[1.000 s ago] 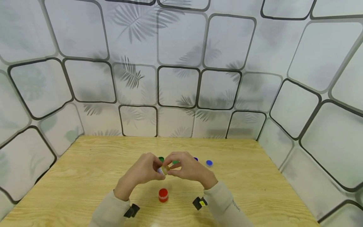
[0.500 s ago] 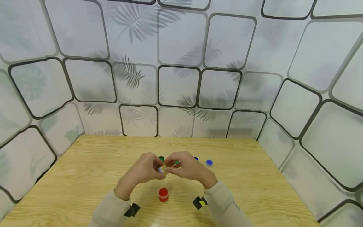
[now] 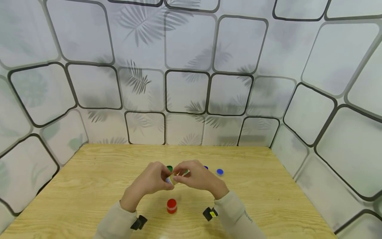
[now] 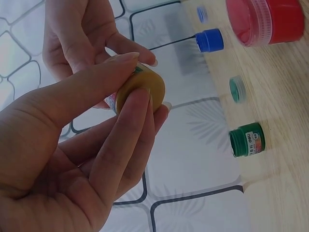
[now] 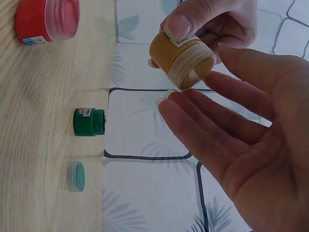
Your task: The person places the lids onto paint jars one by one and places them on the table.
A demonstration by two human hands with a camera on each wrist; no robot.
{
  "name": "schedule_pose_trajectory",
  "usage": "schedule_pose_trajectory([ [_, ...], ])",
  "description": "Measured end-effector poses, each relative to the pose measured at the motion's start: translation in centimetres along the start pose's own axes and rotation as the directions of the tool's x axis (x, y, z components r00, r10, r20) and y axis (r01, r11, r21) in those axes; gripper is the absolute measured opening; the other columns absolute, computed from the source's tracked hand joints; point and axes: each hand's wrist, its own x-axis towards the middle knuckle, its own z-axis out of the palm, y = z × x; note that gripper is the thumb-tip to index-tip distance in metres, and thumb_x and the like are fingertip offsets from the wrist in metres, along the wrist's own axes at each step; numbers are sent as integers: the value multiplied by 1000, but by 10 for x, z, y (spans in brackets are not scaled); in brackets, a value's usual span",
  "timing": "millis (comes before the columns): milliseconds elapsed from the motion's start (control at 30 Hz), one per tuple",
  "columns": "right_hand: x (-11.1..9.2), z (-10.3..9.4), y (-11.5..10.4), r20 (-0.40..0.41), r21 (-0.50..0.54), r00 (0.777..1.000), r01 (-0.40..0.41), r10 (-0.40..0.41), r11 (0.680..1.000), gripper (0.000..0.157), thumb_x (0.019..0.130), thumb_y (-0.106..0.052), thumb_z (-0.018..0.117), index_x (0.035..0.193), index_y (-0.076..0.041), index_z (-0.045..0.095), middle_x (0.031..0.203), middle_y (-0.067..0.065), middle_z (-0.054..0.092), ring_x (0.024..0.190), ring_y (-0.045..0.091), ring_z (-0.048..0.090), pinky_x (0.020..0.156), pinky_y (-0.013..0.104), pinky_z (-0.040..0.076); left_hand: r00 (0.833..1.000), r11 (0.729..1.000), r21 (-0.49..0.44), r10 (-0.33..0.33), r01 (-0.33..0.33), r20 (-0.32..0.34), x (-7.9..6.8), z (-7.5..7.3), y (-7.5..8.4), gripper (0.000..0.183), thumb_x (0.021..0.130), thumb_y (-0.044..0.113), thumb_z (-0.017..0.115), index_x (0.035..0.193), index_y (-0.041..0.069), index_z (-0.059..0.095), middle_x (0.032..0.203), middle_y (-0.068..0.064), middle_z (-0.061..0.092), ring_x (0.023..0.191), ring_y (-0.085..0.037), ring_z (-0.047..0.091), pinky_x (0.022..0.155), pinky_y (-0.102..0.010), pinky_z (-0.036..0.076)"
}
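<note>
A small paint jar [image 5: 166, 54] with ochre-yellow paint and a clear ribbed lid [image 5: 193, 65] is held up in front of me, tilted, its lid towards the right. My left hand [image 3: 151, 178] grips the jar's body; in the left wrist view its thumb and fingers [image 4: 133, 121] wrap round the ochre base. My right hand [image 3: 195, 176] is at the lid, thumb and fingertips bent round its rim in the head view. The right wrist view shows the right fingers [image 5: 193, 128] fairly extended, their tips right at the lid's edge. The lid sits on the jar.
On the wooden table [image 3: 89, 186], a red jar [image 3: 171, 206] stands between my forearms. Beyond my hands are an open green jar [image 4: 247, 140], its green lid [image 4: 237, 89], a blue jar [image 4: 210, 40] and a blue lid [image 3: 220, 172]. Patterned cloth walls [image 3: 188, 93] enclose the table.
My right fingers have shifted slightly round the lid, while the jar stays in about the same place. The left hand's grip and the things on the table look unchanged.
</note>
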Motion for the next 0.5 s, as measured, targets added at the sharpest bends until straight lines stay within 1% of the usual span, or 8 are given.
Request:
schedule_pose_trajectory([
  [167,-2,-2,0,-12,9,999,45,-45,999,26,95,-11,75,121,-6,70,118,11,73,101,21,73,82,19,59,1000,1000,-10,-10,10,-2,-1,-1,-1,17,79,6,88,91,-1,79,79,-4,76,67,-9,66,61,-25,56],
  [300,-1,-3,0,3,43,998,55,-55,998,30,91,-5,77,120,-8,70,119,9,71,105,20,72,86,20,59,1000,1000,-11,-12,12,-3,-1,-2,-1,18,78,6,88,92,-1,79,80,-5,77,67,-9,67,62,-26,57],
  [500,0,-2,3,22,70,998,50,-52,996,32,89,0,77,119,-8,70,117,8,71,104,19,71,85,21,59,1000,1000,-8,-23,23,-10,-1,-2,0,22,77,7,89,94,-3,79,81,-5,77,69,-10,68,63,-27,58],
])
